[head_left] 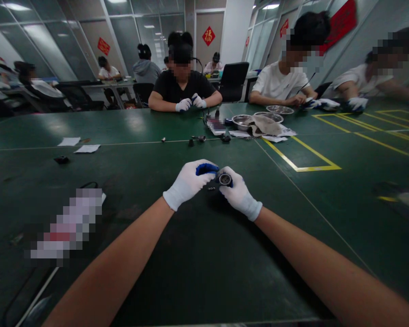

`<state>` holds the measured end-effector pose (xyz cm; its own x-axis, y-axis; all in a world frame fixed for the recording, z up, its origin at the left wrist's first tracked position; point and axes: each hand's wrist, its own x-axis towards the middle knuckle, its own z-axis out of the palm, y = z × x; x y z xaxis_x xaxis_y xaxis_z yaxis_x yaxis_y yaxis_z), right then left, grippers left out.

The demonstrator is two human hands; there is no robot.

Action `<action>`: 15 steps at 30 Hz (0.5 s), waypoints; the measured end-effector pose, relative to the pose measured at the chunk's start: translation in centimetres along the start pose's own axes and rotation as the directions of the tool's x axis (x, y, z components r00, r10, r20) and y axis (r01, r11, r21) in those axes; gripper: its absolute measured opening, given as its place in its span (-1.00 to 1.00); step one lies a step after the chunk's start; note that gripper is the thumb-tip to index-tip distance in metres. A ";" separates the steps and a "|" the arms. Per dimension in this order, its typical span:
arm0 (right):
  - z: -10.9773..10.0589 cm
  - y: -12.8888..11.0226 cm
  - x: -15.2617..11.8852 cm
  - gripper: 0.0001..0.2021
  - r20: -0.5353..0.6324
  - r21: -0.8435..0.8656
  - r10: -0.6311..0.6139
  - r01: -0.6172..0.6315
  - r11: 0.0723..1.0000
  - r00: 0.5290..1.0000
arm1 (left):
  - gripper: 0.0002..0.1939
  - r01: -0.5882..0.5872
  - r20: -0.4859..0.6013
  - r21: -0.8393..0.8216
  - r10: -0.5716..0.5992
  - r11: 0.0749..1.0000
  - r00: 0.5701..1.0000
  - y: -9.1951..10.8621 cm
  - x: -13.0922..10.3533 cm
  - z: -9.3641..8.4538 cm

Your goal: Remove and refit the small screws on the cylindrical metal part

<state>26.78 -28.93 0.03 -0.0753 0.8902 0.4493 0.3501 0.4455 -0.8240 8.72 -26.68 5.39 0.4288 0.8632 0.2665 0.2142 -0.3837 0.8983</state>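
Observation:
My right hand [236, 190], in a white glove with blue fingertips, is wrapped round a dark round part [225, 179] whose open circular end faces up. My left hand [196, 179], gloved the same way, is just left of it, fingers curled together with the tips near the part's rim. Whatever may be between those fingertips is too small to make out. Several tiny metal pieces [211, 188] lie in a row on the green table [191, 272], between and below the two hands.
Ahead lie small dark parts [199, 138], metal bowls [241, 121] and a cloth [264, 125]. A pixelated object [70, 222] with a cable is at the left, papers [87, 148] beyond it. Several people sit across the table; yellow tape [318, 168] marks the right side.

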 end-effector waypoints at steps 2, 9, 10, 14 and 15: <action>0.0 -0.2 0.0 -0.88 0.017 0.005 -0.005 0.005 1.000 1.000 | -0.83 -0.043 0.027 0.056 0.042 0.998 0.999 0.4 0.0 -0.2; 0.1 -0.6 -0.2 -0.87 0.063 -0.037 -0.042 0.044 0.998 0.997 | -0.89 -0.102 0.157 0.238 0.066 0.966 0.985 1.4 -0.3 0.3; 0.1 -0.6 -0.2 -0.87 0.065 -0.047 -0.049 0.052 0.998 0.997 | -0.88 -0.093 0.165 0.248 0.053 0.964 0.985 1.5 -0.3 0.3; 0.2 -0.5 -0.1 -0.89 0.069 -0.078 -0.076 0.081 0.994 0.995 | -0.90 -0.083 0.171 0.327 0.027 0.941 0.985 1.8 -0.3 0.6; 0.2 -0.5 -0.1 -0.88 0.073 -0.084 -0.078 0.085 0.993 0.994 | -0.90 -0.084 0.167 0.364 0.024 0.927 0.986 2.0 -0.3 0.6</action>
<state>26.40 -29.22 0.27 -0.1709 0.8571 0.4860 0.4195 0.5096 -0.7512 9.55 -27.94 6.86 0.5740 0.7871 0.2260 0.4824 -0.5481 0.6833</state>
